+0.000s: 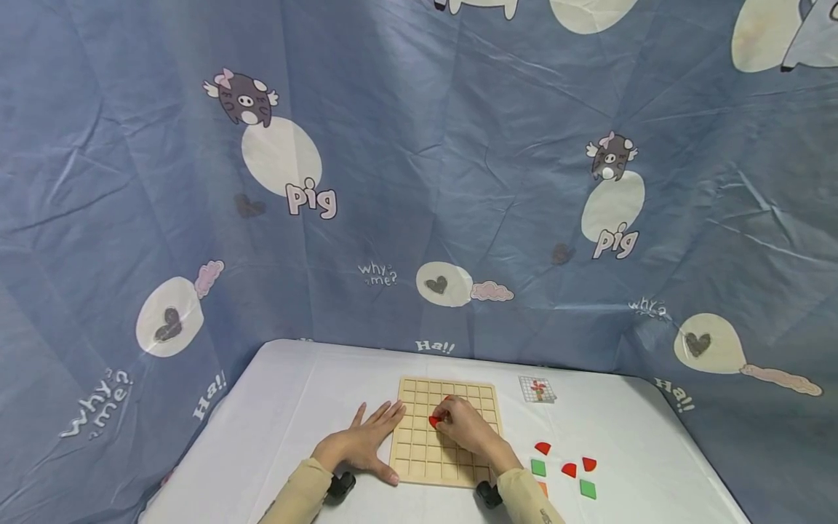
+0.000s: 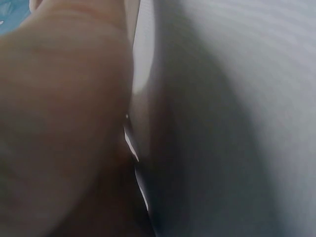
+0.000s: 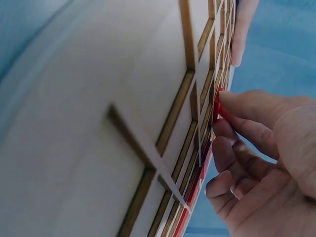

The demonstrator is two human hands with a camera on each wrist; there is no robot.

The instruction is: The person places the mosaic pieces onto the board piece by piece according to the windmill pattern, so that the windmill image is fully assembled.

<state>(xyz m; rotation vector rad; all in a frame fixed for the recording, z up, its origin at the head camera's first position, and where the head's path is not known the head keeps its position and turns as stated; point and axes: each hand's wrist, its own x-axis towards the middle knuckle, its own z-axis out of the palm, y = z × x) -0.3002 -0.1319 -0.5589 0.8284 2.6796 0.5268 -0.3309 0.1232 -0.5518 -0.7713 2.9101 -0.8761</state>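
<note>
A wooden grid board (image 1: pixel 412 456) with square recesses lies on the white table. My left hand (image 1: pixel 361 442) rests flat with fingers spread beside the board's left side, its fingertips touching the edge. Over the middle of the board, my right hand (image 1: pixel 466 427) pinches a red quarter-round piece (image 1: pixel 433 421) between thumb and fingers. The right wrist view shows this red piece (image 3: pixel 217 106) at the grid, with more red (image 3: pixel 194 190) lying in recesses nearer the camera. Part of the board is hidden under the right hand. Blurred skin fills much of the left wrist view.
Right of the board lie several loose pieces: red quarter-rounds (image 1: pixel 543 448), green squares (image 1: pixel 588 489) and an orange piece (image 1: pixel 543 488) partly behind the sleeve. A pattern card (image 1: pixel 537 390) with a gridded picture lies behind them. Blue printed curtain (image 1: pixel 393 182) encloses the table.
</note>
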